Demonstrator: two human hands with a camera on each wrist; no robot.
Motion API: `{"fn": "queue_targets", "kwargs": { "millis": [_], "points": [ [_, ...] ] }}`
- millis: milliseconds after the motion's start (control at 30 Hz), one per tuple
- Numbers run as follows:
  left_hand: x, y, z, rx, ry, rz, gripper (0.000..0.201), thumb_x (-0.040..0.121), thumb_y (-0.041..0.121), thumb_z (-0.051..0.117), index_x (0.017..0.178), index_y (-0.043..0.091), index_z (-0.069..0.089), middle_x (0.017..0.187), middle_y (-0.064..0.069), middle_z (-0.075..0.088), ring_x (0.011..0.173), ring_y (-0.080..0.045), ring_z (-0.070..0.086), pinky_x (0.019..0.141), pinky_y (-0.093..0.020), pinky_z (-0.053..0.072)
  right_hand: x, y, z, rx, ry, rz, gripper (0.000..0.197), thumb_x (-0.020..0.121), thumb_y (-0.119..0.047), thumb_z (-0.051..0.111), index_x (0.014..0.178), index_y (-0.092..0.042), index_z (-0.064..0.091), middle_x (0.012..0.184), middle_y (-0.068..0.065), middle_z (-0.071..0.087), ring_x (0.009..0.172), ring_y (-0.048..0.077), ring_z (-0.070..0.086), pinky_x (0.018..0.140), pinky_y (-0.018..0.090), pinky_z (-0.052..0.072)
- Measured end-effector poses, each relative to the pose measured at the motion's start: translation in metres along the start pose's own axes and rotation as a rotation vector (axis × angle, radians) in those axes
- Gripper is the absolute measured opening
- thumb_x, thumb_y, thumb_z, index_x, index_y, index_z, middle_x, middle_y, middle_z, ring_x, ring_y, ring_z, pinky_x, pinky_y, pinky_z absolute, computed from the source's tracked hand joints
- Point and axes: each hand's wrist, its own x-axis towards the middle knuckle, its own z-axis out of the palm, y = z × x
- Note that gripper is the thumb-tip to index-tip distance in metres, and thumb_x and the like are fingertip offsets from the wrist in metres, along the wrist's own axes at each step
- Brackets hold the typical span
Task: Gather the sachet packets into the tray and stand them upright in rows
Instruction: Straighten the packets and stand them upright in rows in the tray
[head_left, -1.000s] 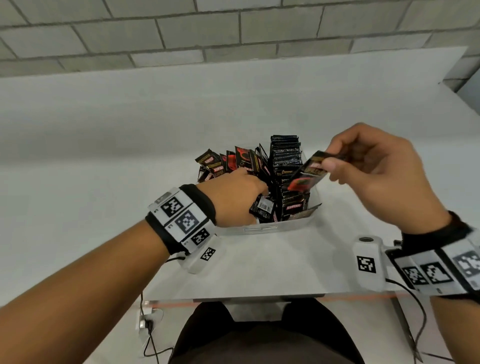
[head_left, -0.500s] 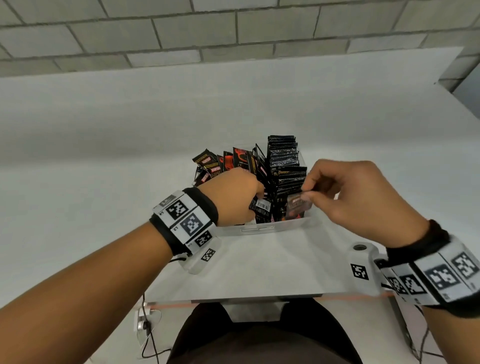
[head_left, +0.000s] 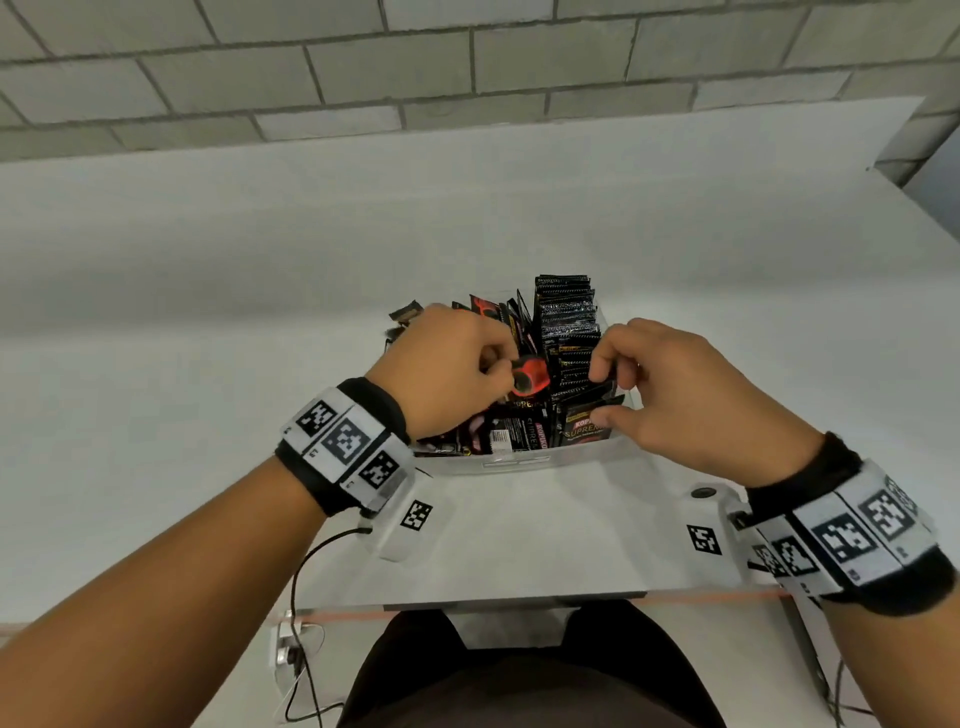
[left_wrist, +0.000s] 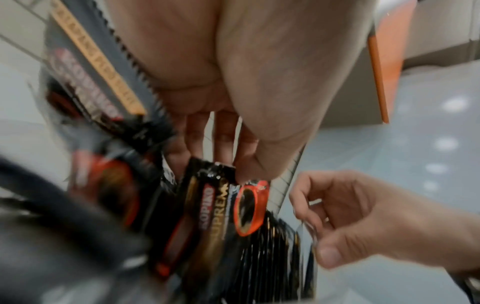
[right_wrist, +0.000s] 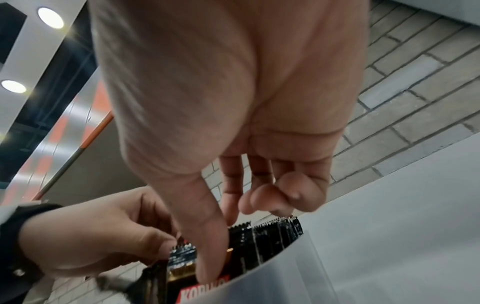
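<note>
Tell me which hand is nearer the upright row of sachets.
Right. The right hand touches the row at its near end; the left hand sits beside it, over the loose sachets.

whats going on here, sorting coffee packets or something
Yes. A person is packing black sachet packets into a clear tray on a white table. The left hand pinches one sachet with a red ring above the loose, jumbled packets on the tray's left side. The right hand is at the upright row on the right side, thumb against the front packet. The left side is not yet in rows.
</note>
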Motion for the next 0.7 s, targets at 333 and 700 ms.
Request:
{"fn": "queue_targets", "kwargs": {
  "millis": [333, 700],
  "points": [
    [-0.021, -0.002, -0.022, -0.527, 0.231, -0.124, 0.007, 0.090, 0.018, 0.075, 0.090, 0.024, 0.075, 0.079, 0.006, 0.076, 0.069, -0.006, 0.072, 0.072, -0.022, 0.059, -0.014, -0.021, -0.005, 0.196, 0.198, 0.007, 0.019, 0.084, -0.046, 0.074, 0.095, -0.034, 0.065, 0.087, -0.012, 0.064, 0.078, 0.010, 0.056, 0.066, 0.013, 0.039],
    [-0.034, 0.013, -0.012, -0.745, 0.117, -0.078, 0.012, 0.086, 0.006, 0.078, 0.095, 0.006, 0.069, 0.088, -0.006, 0.075, 0.081, -0.016, 0.074, 0.078, -0.030, 0.059, -0.011, -0.036, -0.001, 0.877, 0.362, -0.049, 0.011, 0.095, -0.002, 0.064, 0.103, -0.008, 0.069, 0.091, 0.016, 0.073, 0.080, 0.034, 0.072, 0.074, 0.049, 0.062]
  ]
}}
